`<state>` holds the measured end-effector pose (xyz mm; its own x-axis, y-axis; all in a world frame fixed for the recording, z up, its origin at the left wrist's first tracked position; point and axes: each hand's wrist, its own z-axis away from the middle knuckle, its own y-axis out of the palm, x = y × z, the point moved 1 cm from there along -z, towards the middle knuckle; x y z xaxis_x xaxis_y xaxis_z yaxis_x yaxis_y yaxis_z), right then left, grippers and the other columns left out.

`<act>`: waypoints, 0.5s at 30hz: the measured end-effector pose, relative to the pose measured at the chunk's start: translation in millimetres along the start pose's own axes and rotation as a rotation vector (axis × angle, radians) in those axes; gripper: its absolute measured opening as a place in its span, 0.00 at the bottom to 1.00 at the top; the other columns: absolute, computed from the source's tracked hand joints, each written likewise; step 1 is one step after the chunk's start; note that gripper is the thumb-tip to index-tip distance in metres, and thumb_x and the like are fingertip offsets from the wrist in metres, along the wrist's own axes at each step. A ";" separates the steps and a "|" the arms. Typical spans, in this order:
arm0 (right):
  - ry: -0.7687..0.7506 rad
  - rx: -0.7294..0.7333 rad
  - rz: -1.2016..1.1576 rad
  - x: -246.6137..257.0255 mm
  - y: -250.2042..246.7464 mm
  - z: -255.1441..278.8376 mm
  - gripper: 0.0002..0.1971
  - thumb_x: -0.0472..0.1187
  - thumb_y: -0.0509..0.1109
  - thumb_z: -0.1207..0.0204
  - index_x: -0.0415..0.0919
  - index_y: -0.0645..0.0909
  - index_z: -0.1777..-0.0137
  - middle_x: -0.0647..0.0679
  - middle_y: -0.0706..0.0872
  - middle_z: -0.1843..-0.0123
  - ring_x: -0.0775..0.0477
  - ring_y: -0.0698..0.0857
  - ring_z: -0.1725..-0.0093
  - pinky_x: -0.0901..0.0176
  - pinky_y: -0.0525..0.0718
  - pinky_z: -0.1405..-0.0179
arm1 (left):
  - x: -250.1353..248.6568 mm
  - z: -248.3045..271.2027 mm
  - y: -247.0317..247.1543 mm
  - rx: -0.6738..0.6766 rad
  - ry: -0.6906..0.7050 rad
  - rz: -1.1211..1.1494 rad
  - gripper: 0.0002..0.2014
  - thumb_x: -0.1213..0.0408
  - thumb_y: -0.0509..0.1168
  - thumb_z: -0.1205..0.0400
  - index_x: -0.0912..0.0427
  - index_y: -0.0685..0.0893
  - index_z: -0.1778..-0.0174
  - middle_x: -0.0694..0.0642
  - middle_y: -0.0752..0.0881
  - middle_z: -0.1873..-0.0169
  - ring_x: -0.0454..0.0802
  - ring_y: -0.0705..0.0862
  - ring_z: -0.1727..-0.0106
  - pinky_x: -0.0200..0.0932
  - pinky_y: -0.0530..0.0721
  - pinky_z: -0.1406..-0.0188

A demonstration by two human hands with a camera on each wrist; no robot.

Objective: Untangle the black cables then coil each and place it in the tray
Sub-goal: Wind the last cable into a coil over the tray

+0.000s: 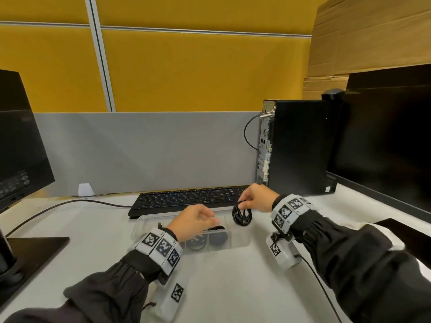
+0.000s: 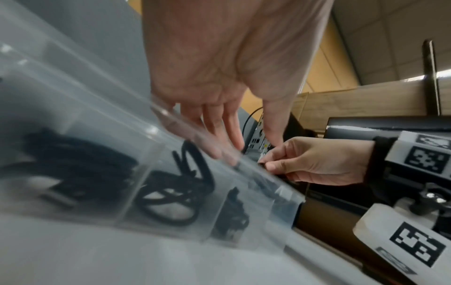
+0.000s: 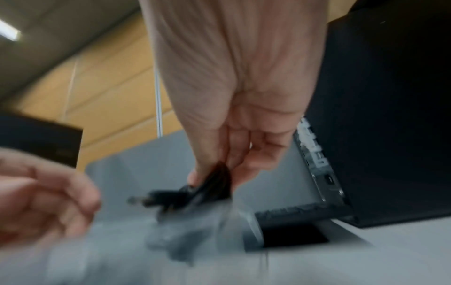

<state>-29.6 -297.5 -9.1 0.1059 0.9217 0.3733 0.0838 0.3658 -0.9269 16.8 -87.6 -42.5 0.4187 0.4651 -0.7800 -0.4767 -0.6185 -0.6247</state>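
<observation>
Yellow partition panels back a white desk [image 1: 221,287] with keyboard [image 1: 186,199] at 12 o'clock. Right hand [image 1: 256,198] pinches a coiled black cable [image 1: 242,215] above the clear tray [image 1: 140,226]; left hand [image 1: 193,221] hovers, fingers relaxed.

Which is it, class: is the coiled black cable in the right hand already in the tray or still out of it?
Out. The right hand pinches the coiled cable, which hangs above the clear tray.

text: none readable | wrist bands [image 1: 163,247]: square black-and-white marker patterns only
</observation>
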 end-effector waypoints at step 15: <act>0.063 0.234 0.527 24.5 15.2 -3.4 0.21 0.54 0.74 0.29 0.46 0.84 0.38 0.49 0.86 0.41 0.44 0.80 0.38 0.40 0.70 0.32 | 12.3 -2.4 4.4 0.050 0.084 -0.091 0.06 0.58 0.70 0.22 0.54 0.84 0.52 0.51 0.87 0.54 0.43 0.83 0.55 0.38 0.84 0.50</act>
<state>-22.4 -269.8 -13.8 0.1332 0.9803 -0.1460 -0.2163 -0.1150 -0.9695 21.7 -86.1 -54.8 0.5242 0.4616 -0.7156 -0.4707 -0.5432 -0.6953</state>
